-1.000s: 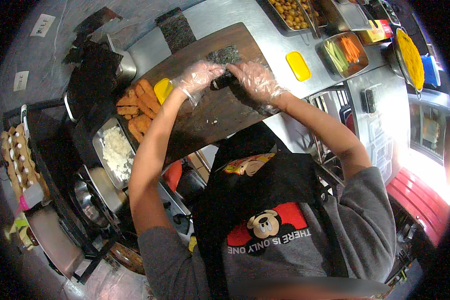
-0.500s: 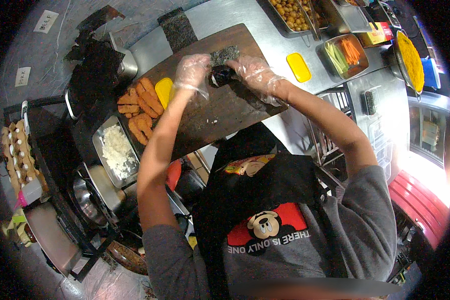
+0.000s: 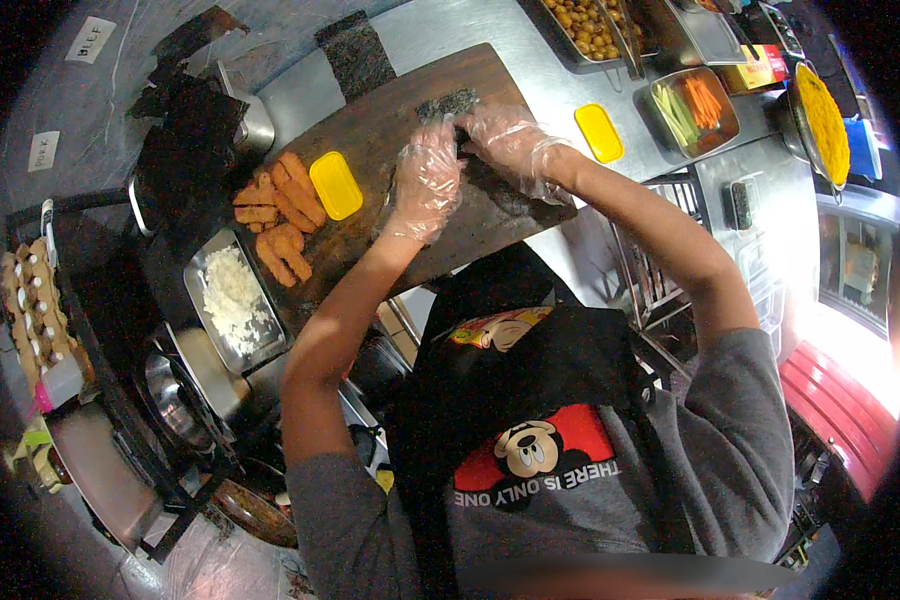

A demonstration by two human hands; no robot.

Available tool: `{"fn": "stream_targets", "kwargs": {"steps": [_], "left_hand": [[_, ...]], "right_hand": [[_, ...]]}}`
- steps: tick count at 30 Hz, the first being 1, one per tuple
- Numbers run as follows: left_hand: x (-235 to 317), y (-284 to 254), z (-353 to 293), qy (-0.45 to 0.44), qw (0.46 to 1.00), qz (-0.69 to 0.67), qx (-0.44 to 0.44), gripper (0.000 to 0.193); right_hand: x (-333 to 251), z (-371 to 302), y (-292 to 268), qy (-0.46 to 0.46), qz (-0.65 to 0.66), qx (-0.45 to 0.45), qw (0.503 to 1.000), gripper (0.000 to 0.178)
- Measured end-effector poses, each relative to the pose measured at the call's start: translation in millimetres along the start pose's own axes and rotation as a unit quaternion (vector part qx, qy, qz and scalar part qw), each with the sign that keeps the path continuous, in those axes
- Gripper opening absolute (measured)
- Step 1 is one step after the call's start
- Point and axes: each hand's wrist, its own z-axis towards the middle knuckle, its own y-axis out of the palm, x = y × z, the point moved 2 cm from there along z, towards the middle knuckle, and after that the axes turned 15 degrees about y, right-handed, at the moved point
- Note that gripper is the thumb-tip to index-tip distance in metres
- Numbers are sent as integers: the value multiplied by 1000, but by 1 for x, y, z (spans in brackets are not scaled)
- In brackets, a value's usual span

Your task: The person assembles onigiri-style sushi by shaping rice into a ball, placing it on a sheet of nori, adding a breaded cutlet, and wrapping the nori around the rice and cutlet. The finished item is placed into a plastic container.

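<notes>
On the dark wooden board [image 3: 370,255], both of my hands, in clear plastic gloves, are closed over a seaweed roll. My left hand [image 3: 430,182] lies across its near side, fingers pointing away from me. At its right end, my right hand [image 3: 510,145] curls its fingers over it. Most of the roll is hidden under the gloves. Beyond my fingertips a flat strip of the seaweed sheet [image 3: 446,103] still shows on the board. Left of my hands are a yellow plastic lid [image 3: 336,186] and several breaded fried strips [image 3: 295,192].
A tray of white rice [image 3: 234,300] stands left of the board. Another seaweed sheet [image 3: 355,57] lies at its far edge. To the right are a second yellow lid [image 3: 598,134], a tray of carrot and cucumber sticks [image 3: 696,112], and a bowl of yellow food [image 3: 822,125].
My left hand has moved right and nearer to me, covering the roll that showed between my hands. Less of the flat seaweed shows beyond it. The yellow lid is uncovered. My right hand has barely shifted.
</notes>
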Motion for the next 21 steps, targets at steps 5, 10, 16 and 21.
{"fn": "stream_targets", "kwargs": {"steps": [5,10,16,21], "left_hand": [[-12,-2,13,-33,995,-26,-90,62],[-26,-7,26,-27,984,4,-174,57],[-30,-13,34,-22,968,18,-251,49],[-33,-11,38,-27,965,17,-262,48]], "right_hand": [[1,11,-6,35,-53,-21,998,35],[-10,22,-24,60,-129,-97,985,40],[-17,-2,-13,-12,-225,68,972,55],[-11,0,2,-20,-163,51,985,56]]}}
